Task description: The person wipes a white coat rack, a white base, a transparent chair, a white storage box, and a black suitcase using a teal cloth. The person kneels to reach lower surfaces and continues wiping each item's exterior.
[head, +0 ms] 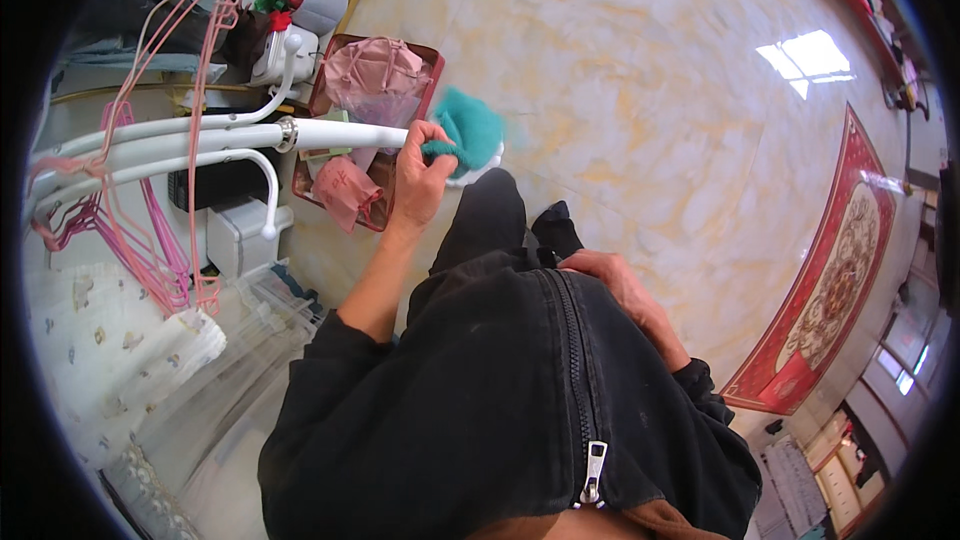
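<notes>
My left hand [426,172] pinches a teal cloth [472,127] between thumb and fingers, at the lower end of a white pole [345,133]. The pole belongs to a coat stand with curved, ball-tipped hooks [268,229]. The cloth is blurred at its edge and hangs over a white base [480,174], which it mostly hides. My right hand [607,270] rests at the hem of my black jacket [480,390], near my thigh. Its fingertips are partly hidden, so I cannot tell whether they grip anything.
Pink hangers [161,240] hang on the stand. Beside the pole, a red box [431,64] holds pink bags [375,67]. White containers [244,236] and a clear plastic cover [247,367] lie left. Marble-patterned floor [637,105] spreads ahead; a red patterned rug [817,292] lies right.
</notes>
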A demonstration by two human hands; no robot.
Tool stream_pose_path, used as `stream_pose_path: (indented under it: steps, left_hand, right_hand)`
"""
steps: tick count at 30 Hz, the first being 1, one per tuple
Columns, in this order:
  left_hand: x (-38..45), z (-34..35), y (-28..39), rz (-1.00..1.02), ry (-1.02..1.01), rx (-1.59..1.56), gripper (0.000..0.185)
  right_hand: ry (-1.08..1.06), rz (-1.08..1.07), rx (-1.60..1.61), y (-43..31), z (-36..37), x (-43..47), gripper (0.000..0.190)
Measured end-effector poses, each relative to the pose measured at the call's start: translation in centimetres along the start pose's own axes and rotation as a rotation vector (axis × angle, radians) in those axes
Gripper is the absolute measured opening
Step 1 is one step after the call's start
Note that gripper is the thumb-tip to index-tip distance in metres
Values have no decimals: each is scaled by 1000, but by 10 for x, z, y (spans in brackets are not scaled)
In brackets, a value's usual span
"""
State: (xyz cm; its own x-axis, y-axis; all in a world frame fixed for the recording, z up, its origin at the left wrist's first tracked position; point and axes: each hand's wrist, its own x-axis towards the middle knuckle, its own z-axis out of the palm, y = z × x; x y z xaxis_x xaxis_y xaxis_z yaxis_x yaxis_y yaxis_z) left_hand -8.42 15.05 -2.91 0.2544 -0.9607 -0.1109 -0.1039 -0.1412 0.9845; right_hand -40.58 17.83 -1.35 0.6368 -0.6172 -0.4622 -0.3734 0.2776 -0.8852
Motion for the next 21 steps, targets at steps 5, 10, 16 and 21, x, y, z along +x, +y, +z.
stream_pose_path:
  steps: [5, 10, 16, 21]
  left_hand:
    - [15, 18, 33, -60, -504, 289, 20]
    - [64, 54, 30, -258, -838, 262, 23]
    - [161, 66, 37, -327, -754, -20, 31]
    - [222, 85, 46, -667, -677, -363, 31]
  right_hand:
    - [-188, 143, -93, -38, -56, 50, 29]
    - [-63, 290, 539, -54, -94, 119, 27]
    - [163, 273, 711, -93, -145, 201, 22]
    - [189, 79, 410, -128, -171, 278, 19]
